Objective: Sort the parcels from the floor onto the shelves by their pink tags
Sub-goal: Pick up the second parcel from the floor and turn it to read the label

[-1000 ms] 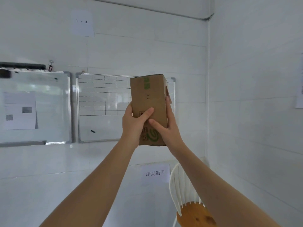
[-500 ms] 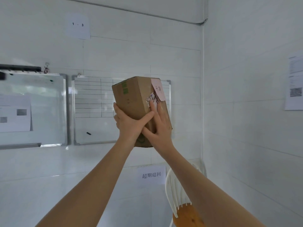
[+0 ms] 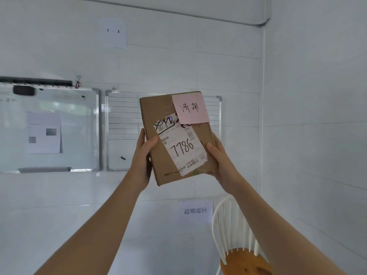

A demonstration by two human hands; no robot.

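Whiteboards are seen on the white wall: a plain whiteboard (image 3: 49,130) with a sheet of paper (image 3: 44,132) stuck to it at far left, then a gridded whiteboard (image 3: 123,128) beside it. Above them a small paper sign (image 3: 113,32) marked "1 - 3" is fixed. In the middle, a brown cardboard parcel (image 3: 158,120) is held up in front of the gridded board, tilted slightly. Its left edge is clasped by the left hand (image 3: 142,155), thumb laid across the front face. A white shipping label (image 3: 181,147) with "7786" written on it is stuck to the front, and a pink tag (image 3: 190,109) with handwritten characters covers the upper right corner. The right edge is gripped by the right hand (image 3: 218,155). Lower right, a printed wall notice (image 3: 195,211) and a white chair (image 3: 234,235) with a wooden seat are visible.
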